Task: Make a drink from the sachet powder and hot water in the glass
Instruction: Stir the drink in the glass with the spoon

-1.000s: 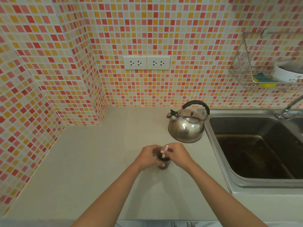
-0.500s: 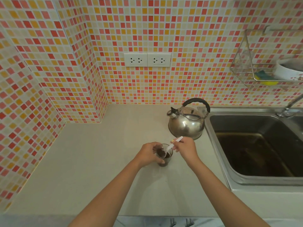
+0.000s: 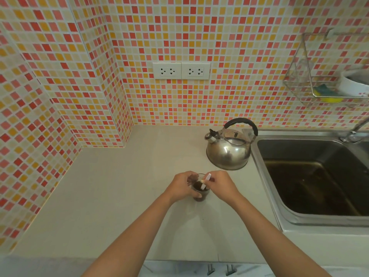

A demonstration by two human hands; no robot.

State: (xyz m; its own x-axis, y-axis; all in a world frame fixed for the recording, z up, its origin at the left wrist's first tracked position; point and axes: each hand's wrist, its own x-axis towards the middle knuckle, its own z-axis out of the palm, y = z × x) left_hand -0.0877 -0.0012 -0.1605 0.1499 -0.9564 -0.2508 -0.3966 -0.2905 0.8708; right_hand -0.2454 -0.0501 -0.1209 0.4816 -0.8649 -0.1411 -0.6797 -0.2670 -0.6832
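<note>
A small clear glass (image 3: 200, 191) of dark brown drink stands on the pale counter (image 3: 119, 196), in the middle of the head view. My left hand (image 3: 180, 186) wraps around its left side. My right hand (image 3: 220, 184) pinches a thin white stirrer (image 3: 205, 181) whose lower end dips into the drink, leaning up to the right. A steel kettle (image 3: 229, 150) with a black handle sits behind the glass, to the right. No sachet is in sight.
A steel sink (image 3: 311, 180) lies right of the kettle, with a tap (image 3: 355, 130) at its far corner. A wire rack (image 3: 323, 84) holding a sponge and a white bowl hangs on the tiled wall. Two sockets (image 3: 180, 70) sit above the counter.
My right hand has come back in over the glass, and the stirrer has swung from leaning far right to nearly upright. My left hand stays on the glass.
</note>
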